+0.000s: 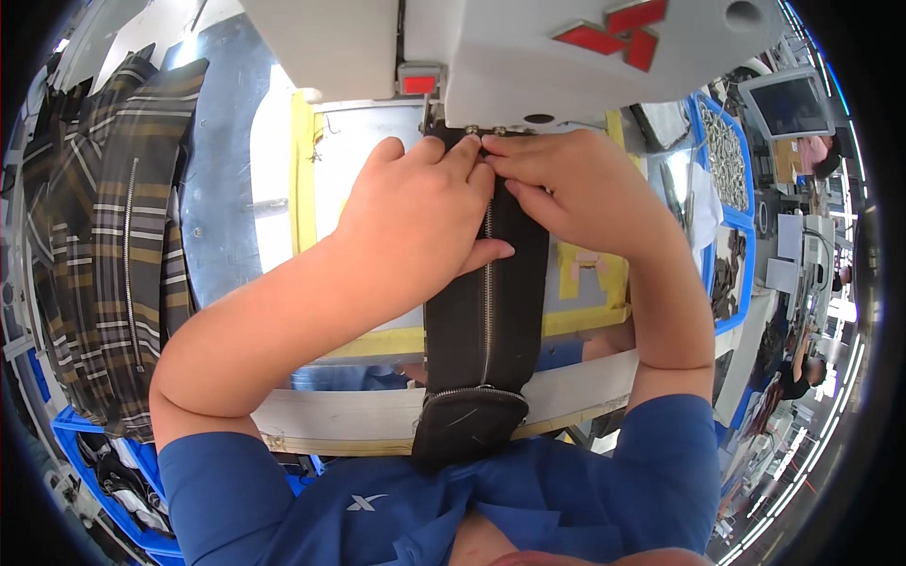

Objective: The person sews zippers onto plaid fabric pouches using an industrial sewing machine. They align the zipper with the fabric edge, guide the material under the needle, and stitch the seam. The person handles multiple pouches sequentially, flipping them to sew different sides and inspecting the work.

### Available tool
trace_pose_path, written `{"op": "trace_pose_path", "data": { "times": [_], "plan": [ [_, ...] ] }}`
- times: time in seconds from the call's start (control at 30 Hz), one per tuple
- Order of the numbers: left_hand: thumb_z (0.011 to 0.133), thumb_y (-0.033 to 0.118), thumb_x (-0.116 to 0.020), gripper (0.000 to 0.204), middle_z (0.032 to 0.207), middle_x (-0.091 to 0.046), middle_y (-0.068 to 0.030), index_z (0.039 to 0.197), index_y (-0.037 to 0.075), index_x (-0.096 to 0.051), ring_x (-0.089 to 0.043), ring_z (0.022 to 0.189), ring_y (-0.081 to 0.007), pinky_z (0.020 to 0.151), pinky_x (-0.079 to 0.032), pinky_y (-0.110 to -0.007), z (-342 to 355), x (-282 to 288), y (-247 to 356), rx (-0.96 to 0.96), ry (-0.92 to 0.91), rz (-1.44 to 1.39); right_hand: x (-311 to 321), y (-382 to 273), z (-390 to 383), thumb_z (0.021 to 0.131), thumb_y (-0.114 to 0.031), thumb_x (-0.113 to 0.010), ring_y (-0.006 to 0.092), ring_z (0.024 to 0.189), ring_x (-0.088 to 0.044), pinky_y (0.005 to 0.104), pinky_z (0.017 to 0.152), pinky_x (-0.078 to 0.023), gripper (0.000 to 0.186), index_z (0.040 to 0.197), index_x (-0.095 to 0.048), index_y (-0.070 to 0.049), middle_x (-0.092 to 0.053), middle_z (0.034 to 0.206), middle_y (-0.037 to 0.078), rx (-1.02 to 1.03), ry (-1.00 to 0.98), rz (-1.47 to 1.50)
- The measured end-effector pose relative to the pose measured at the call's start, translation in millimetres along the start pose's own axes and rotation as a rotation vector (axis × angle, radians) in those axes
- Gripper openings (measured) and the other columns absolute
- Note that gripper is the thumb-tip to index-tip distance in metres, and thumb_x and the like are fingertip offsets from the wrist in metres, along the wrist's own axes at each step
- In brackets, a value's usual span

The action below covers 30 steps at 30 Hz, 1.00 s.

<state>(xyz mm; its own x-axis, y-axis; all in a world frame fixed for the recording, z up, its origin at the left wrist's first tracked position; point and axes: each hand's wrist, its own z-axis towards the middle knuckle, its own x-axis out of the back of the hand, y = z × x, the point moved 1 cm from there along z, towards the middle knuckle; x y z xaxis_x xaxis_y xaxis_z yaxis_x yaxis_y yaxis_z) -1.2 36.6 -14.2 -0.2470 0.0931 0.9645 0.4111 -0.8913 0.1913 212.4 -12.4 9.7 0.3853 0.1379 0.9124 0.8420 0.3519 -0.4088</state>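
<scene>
A long black fabric strip [453, 330] with a metal zipper [488, 311] down its middle runs from under the sewing machine head [528, 57] toward my chest. Its near end is a rounded flap edged by a curved zipper. My left hand [420, 212] lies across the strip's left side, fingers bent near the machine's needle area and thumb stretched out over the zipper. From the right, my right hand [576, 184] has its fingers and thumb drawn together at the strip's far right edge. Both hands' fingertips meet close to the zipper, and the needle area is partly hidden behind them.
Plaid fabric pieces [104, 236] with a zipper are piled at the left. Yellow tape [304, 174] borders the machine bed. On the right stand blue bins, one with many metal parts [725, 156], another with dark pieces [728, 274]. Another blue bin [85, 424] sits lower left.
</scene>
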Motion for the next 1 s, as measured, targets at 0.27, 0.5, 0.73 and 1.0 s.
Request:
{"op": "trace_pose_path", "data": {
  "times": [0.27, 0.5, 0.73, 1.0],
  "plan": [
    [0.081, 0.056, -0.085, 0.063, 0.138, -0.071, -0.0135, 0.112, 0.003, -0.071, -0.070, 0.103, -0.0258, 0.086, -0.051, -0.039, 0.0, 1.8, -0.3, 0.018, -0.016, 0.011, -7.5, 1.8, 6.1, 0.092, -0.015, -0.065, 0.0358, 0.099, -0.075, 0.0471, 0.085, -0.062, 0.023, 0.107, -0.078, -0.003, -0.078, 0.122, 0.011, 0.073, 0.061, -0.032],
    [0.080, 0.054, -0.086, 0.063, 0.138, -0.071, -0.0146, 0.111, 0.002, -0.071, -0.070, 0.104, -0.0262, 0.086, -0.053, -0.038, 0.7, 4.7, -2.6, 0.034, -0.044, 0.000, -12.6, -3.7, 5.1, 0.091, -0.014, -0.065, 0.0342, 0.099, -0.076, 0.0460, 0.086, -0.062, 0.024, 0.107, -0.079, -0.003, -0.079, 0.123, 0.010, 0.018, 0.094, -0.061],
    [0.081, 0.057, -0.085, 0.065, 0.138, -0.071, -0.0155, 0.113, 0.001, -0.071, -0.071, 0.105, -0.0266, 0.085, -0.053, -0.038, 3.1, 1.9, -1.8, 0.001, -0.036, -0.012, -4.3, -7.1, 3.4, 0.091, -0.014, -0.066, 0.0334, 0.098, -0.076, 0.0442, 0.084, -0.063, 0.025, 0.109, -0.079, -0.003, -0.079, 0.122, 0.011, -0.023, 0.060, -0.108],
    [0.080, 0.056, -0.085, 0.065, 0.138, -0.071, -0.0153, 0.111, 0.001, -0.072, -0.071, 0.102, -0.0268, 0.084, -0.053, -0.039, 0.8, 6.0, -2.2, 0.028, -0.051, -0.007, -9.6, -10.1, 2.2, 0.091, -0.014, -0.066, 0.0316, 0.099, -0.077, 0.0429, 0.083, -0.063, 0.028, 0.114, -0.078, -0.003, -0.078, 0.126, 0.010, -0.008, 0.087, -0.092]
  ]
}}
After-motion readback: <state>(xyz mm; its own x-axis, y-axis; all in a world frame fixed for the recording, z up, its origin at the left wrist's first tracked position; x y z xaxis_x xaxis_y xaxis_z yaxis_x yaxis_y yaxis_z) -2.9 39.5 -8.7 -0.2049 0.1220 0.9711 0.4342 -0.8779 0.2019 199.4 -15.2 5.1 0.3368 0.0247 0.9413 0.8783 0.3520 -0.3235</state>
